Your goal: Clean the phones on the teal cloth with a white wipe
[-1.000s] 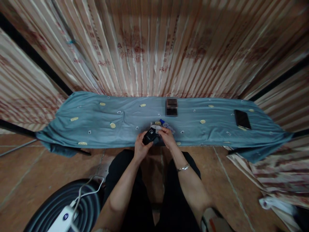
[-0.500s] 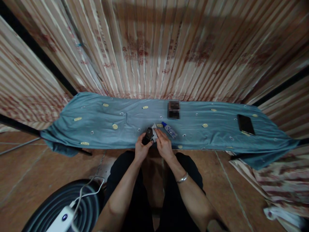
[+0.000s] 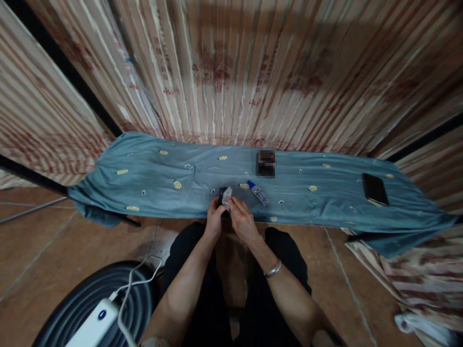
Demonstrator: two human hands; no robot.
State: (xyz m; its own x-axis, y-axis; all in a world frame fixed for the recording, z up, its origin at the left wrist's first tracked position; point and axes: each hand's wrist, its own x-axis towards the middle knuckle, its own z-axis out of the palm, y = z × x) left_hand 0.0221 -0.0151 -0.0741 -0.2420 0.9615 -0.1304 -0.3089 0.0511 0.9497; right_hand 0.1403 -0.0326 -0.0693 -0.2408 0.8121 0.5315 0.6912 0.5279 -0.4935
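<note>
Low over the front edge of the blue cloth-covered table, my left hand [image 3: 214, 219] grips a small black device [image 3: 221, 192], whose exact kind I cannot make out. Pressed against its face is a crumpled light-grey cloth [image 3: 227, 194], pinched under the fingers of my right hand [image 3: 243, 220]. The cloth and fingers cover much of the device. Just right of my right hand lies a small clear bottle [image 3: 259, 195] with a blue cap and printed label.
A dark box-shaped item [image 3: 265, 165], blurred out, stands at the table's back. Toward the right end lies a flat black item [image 3: 375, 189]. A white power bank [image 3: 94, 324] with a cable rests on a coiled black hose [image 3: 65, 301] at lower left.
The cloth has moved from beside the black device onto its face, and my right hand has shifted left with it. The device has turned, and the view has swung slightly left.
</note>
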